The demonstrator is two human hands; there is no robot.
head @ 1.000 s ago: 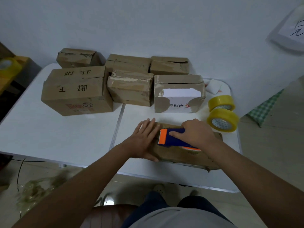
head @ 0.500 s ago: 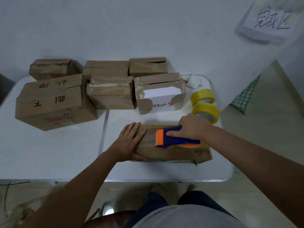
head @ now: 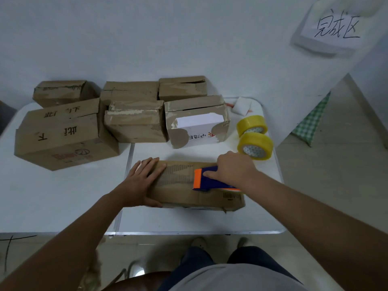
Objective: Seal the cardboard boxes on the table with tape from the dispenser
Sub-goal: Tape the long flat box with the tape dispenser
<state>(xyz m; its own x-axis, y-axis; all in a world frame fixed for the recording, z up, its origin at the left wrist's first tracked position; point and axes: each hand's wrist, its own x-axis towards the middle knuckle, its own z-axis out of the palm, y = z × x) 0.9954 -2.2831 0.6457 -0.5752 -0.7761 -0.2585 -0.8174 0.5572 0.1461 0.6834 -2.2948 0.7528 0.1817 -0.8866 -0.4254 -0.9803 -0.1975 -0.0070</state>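
Note:
A long flat cardboard box [head: 184, 194] lies near the front of the white table [head: 63, 198]. My left hand [head: 142, 181] lies flat on the box's left end, fingers straight, thumb down its front side. My right hand [head: 233, 169] grips the blue and orange tape dispenser [head: 207, 180], which sits on the box's top towards the right, orange edge facing left. Several more cardboard boxes [head: 63, 133] stand in rows at the back of the table.
Two yellow tape rolls [head: 255, 143] stand at the table's right edge, a small white block [head: 241, 106] behind them. A paper sign [head: 333, 28] hangs on the wall at upper right. Floor and a green checked cloth [head: 310, 122] lie to the right.
The dispenser has slid to the right along the box top with my right hand. My left hand stays flat on the left end. The camera view has swung to the right.

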